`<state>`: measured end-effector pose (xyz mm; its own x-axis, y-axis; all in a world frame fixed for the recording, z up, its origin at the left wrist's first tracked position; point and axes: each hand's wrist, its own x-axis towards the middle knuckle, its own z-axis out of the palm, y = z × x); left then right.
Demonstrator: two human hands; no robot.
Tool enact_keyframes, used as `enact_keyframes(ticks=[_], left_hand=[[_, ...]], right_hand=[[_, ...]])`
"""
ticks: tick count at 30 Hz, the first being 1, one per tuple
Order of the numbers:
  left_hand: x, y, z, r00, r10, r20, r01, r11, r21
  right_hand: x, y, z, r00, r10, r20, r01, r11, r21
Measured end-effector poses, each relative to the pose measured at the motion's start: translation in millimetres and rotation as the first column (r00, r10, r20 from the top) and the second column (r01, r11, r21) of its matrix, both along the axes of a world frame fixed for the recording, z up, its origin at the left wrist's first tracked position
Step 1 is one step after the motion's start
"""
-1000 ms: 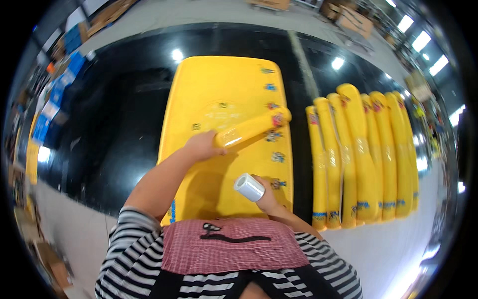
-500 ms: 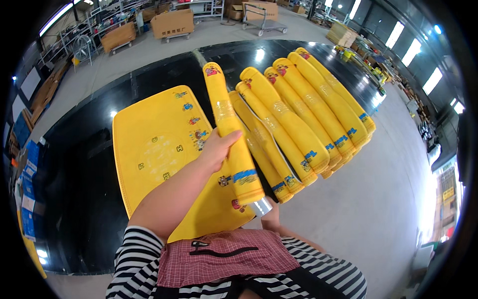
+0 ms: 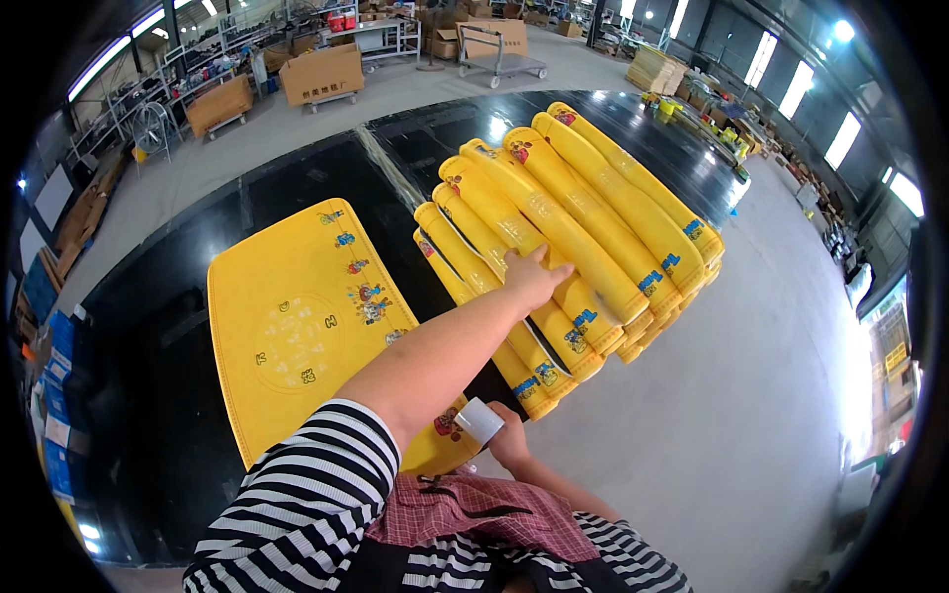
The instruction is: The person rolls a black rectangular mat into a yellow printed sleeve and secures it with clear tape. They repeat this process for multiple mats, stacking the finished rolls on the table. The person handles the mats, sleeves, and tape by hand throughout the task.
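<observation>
My left hand (image 3: 534,280) rests on top of a rolled yellow mat (image 3: 549,232), its fingers spread and not wrapped round it. This roll lies among several similar rolls piled side by side, each with cartoon prints and a band of clear tape. Close to my body, my right hand (image 3: 509,440) is closed on a roll of tape (image 3: 481,421); its pale side faces up. An unrolled yellow mat (image 3: 287,336) with small cartoon figures along one edge lies flat at the left. My left forearm hides part of it.
A glossy black table (image 3: 138,366) carries the mats, and its curved edge runs round the far side. Beyond it stand a cardboard box on wheels (image 3: 321,74), a flat trolley (image 3: 499,64) and a floor fan (image 3: 151,128). Blue and white boxes (image 3: 57,395) are at the far left.
The rolled mat in my left hand has moved right onto the pile, and my fingers have loosened from it. My right hand with the tape has come further into view, shifting left.
</observation>
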<state>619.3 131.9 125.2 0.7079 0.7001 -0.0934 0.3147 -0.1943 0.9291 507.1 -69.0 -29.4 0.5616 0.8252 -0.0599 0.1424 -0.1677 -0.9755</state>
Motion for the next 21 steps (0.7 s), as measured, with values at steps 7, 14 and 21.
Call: enact_keyframes(ticks=[7,14,21], left_hand=[[-87,19,-24,0.903,-0.363,0.230,0.386,0.920,-0.062],[-390,1,-116,0.990,-0.080,-0.118,0.094,0.988,0.125],[-625,-83,-158,0.627,0.756,-0.186,-0.552,0.600,0.580]], right_hand=[[16,25,-9,0.938,0.133,0.320,-0.081,0.982,-0.173],[50,58,15,0.844,0.442,0.304,-0.242,0.819,-0.520],[38,85,27,0.695,0.609,0.381,-0.245,0.700,-0.671]])
